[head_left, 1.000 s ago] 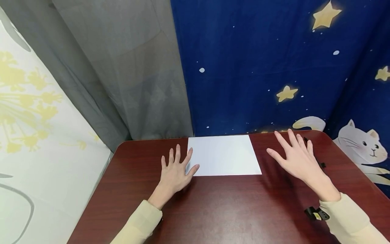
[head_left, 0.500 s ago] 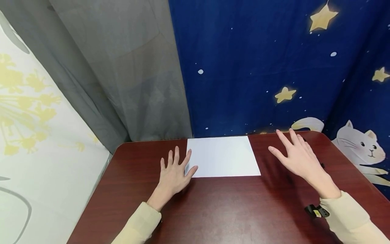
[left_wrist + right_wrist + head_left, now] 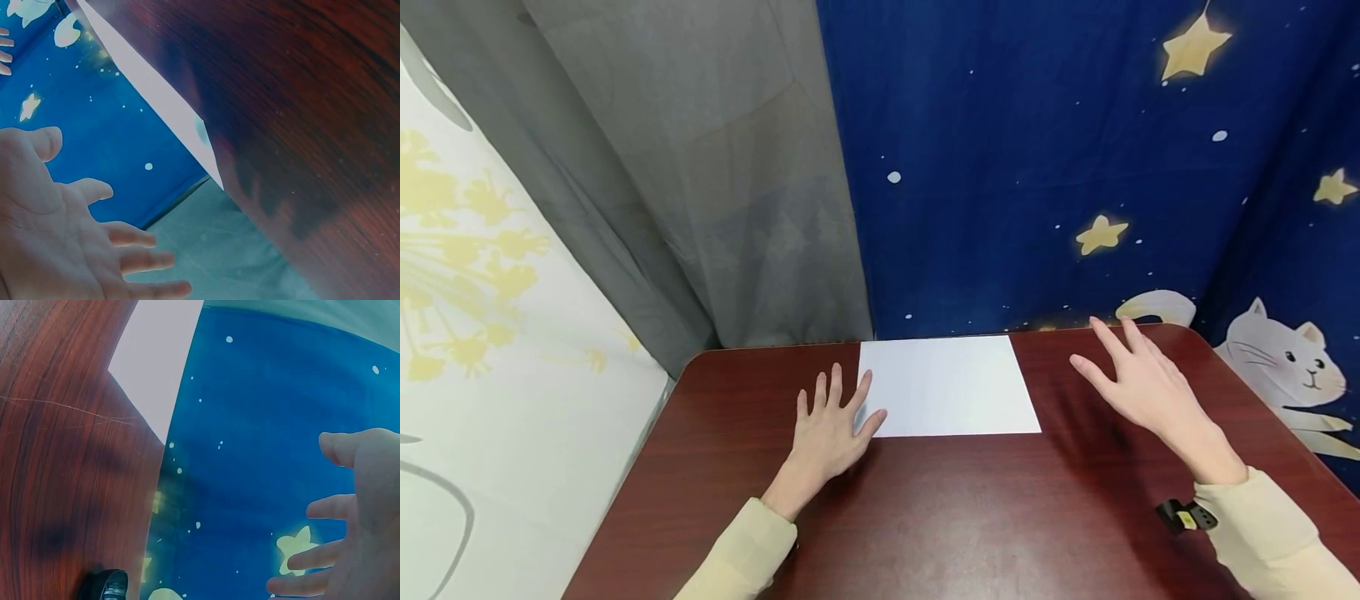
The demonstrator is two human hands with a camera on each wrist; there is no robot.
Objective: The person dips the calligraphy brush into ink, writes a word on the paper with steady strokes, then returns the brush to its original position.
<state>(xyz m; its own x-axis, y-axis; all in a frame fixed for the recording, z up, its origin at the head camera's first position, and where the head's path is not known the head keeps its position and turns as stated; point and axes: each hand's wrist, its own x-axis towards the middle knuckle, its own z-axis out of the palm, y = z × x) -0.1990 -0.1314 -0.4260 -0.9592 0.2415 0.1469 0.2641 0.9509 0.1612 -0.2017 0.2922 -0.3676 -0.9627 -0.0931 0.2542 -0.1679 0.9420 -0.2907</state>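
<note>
A white sheet of paper lies flat at the far edge of the dark red-brown table. My left hand hovers by the paper's left edge, fingers spread and holding nothing. In the left wrist view, this hand is raised above the table and casts a shadow on it. Off to the right of the paper, my right hand is held in the air, fingers extended and slightly bent, with nothing in it. A glossy black object shows partly at the bottom of the right wrist view; its kind is unclear.
Behind the table hang a grey curtain and a blue curtain with stars and a white cat. A white patterned panel stands on the left. A small black device sits at the right cuff.
My right hand has shifted slightly to the right, its fingers drawing closer together, and now covers the dark item seen behind it earlier. The left hand and paper have hardly moved.
</note>
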